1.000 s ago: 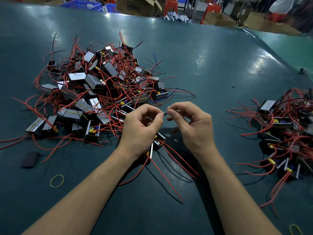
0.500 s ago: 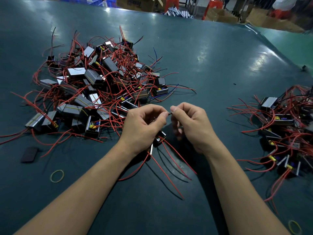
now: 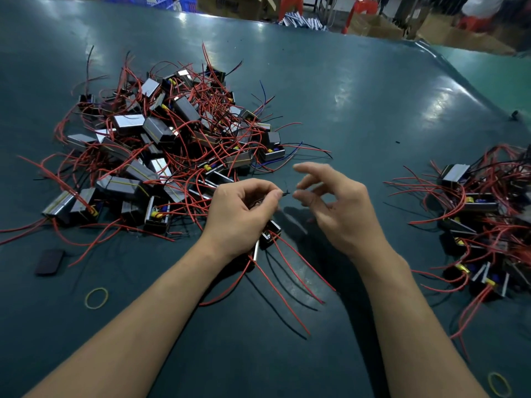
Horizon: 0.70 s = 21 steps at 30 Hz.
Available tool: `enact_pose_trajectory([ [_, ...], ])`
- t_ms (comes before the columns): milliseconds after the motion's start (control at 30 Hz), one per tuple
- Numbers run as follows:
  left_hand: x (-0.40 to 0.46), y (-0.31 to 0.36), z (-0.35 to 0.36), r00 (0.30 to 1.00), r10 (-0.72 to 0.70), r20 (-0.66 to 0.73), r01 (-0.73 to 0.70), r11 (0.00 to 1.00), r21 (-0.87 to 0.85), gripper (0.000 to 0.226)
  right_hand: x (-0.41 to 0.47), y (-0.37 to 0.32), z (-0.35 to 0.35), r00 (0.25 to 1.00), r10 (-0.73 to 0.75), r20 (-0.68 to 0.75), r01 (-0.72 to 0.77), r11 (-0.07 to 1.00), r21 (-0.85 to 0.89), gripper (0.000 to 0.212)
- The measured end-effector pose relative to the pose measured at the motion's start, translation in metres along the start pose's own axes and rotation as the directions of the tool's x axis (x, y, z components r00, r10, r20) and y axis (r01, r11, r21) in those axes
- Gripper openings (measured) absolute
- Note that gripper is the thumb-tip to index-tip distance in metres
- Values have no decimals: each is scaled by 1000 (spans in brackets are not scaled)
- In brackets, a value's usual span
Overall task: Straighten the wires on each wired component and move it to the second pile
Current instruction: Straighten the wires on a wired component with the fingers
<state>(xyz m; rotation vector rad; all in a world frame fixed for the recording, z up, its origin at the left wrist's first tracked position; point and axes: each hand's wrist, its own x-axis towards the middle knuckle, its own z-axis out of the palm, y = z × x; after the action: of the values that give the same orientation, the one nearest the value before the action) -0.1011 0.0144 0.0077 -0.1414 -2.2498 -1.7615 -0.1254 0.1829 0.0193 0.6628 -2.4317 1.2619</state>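
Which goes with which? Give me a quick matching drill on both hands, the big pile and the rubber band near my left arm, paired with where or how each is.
Things:
1. left hand
2. right hand
3. big pile
4. rubber band

States:
A. loose on the table, near side
B. fingers spread, holding nothing
C. pinching a black wire end
D. far left, wires tangled

Pairs: 1-C, 2-B, 3-D, 4-A

component (image 3: pixel 268 235) mostly hidden under left hand (image 3: pixel 240 215), second pile (image 3: pixel 488 222) cut by right edge
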Motion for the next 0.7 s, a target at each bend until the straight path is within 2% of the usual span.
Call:
enact_pose_trajectory([
  [67,0,-1,-1,1000,6,11,-6,1000,-3,13,0,3,-1,998,-42,47,43,999,-4,28],
  [167,0,-1,-2,999,2,41,-1,1000,-25,13,-1,3,3,987,-155,30,157,985,-67,17],
  [267,1,-1,-5,996,-15,83,18,999,-47,12,0,1,3,984,-172,35,175,980,-98,33],
  [367,2,0,-7,993,-24,115,32,997,-64,14,-2,1,4,964,-260,61,266,958,-109,31],
  [467,2,1,-8,991,-40,131,50,996,-74,11,-1,1,3,972,-225,65,230,970,-77,22],
  [567,1,1,-7,990,-44,134,55,996,-74,9,-2,-1,5,990,-113,82,111,993,26,12],
  [633,0,1,-7,990,-43,135,53,996,-68,9,-2,0,5,993,-25,118,19,998,56,10],
  [700,-1,1,-7,991,-35,132,43,997,-58,9,-3,1,6,990,1,140,-5,1000,31,13],
])
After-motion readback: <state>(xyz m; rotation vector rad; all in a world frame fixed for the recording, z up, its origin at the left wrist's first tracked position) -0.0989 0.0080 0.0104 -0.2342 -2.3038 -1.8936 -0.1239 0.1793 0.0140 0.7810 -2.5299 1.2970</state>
